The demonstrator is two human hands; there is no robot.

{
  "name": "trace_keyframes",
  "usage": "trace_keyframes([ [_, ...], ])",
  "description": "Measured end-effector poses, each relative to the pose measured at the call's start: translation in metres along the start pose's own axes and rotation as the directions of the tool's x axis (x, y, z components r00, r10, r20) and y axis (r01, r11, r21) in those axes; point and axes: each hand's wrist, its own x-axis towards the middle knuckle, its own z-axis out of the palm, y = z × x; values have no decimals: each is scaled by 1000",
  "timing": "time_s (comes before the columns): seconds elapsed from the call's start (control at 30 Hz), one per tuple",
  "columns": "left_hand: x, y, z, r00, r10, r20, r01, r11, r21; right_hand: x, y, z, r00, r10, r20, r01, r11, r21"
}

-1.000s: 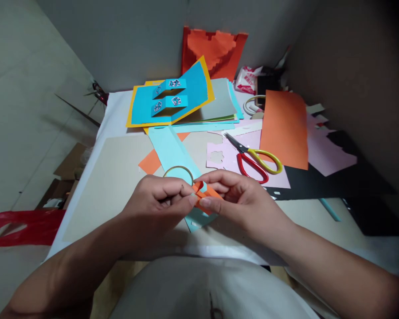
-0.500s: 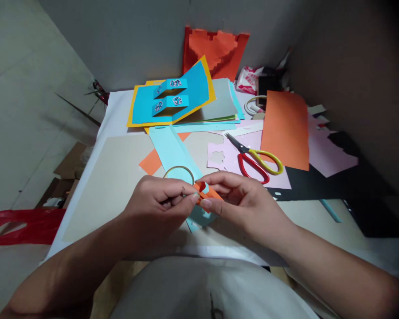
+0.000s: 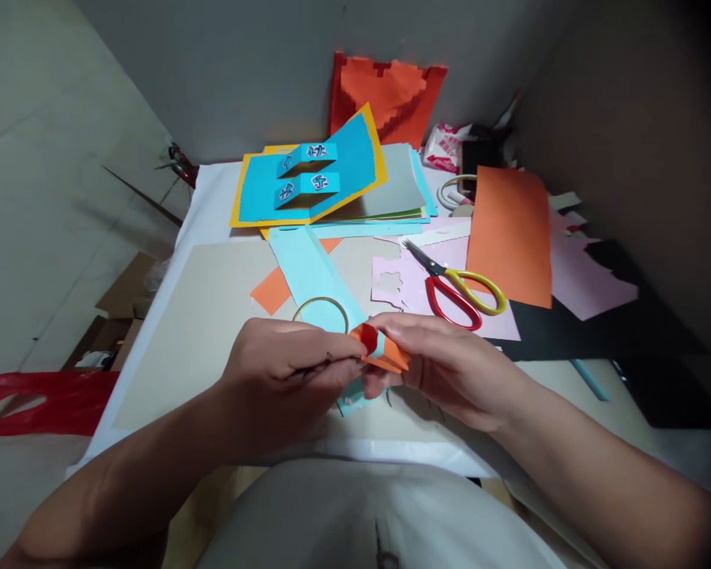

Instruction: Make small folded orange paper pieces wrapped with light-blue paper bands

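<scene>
Dim overall; left side of frame paler, right edge falling to near black, upper right worst. Soft shadow on tabletop (image 3: 178, 332) below right hand (image 3: 450, 359), lower centre. Faint glints on scissors (image 3: 434, 270) handles. Lettering (image 3: 318, 151) slightly smeared. Forearms (image 3: 124, 474) stretched wide-angle toward lower corners. Light source: can't tell.
</scene>
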Motion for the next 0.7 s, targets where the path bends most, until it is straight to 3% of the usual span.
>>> trace_keyframes([
  [0.17, -4, -2, -1, 999, 28, -27, -27, 1000, 9, -4, -2, 1, 993, -32, -113, 24, 997, -72],
  [0.37, -3, -3, -2, 998, 43, -47, -44, 999, -7, -4, -1, -2, 997, -43, -64, 38, 996, -82],
  [0.47, -3, -2, -2, 996, 61, -68, -62, 998, -4, -5, 0, -1, 991, -94, -92, 75, 977, -197],
  [0.57, -3, -2, -1, 993, 60, -105, -55, 997, 48, -7, 1, 2, 944, -306, -122, 220, 860, -460],
  [0.7, -3, -3, 1, 989, 48, -143, -30, 992, 122, -7, 3, 6, 825, -565, 22, 386, 535, -752],
])
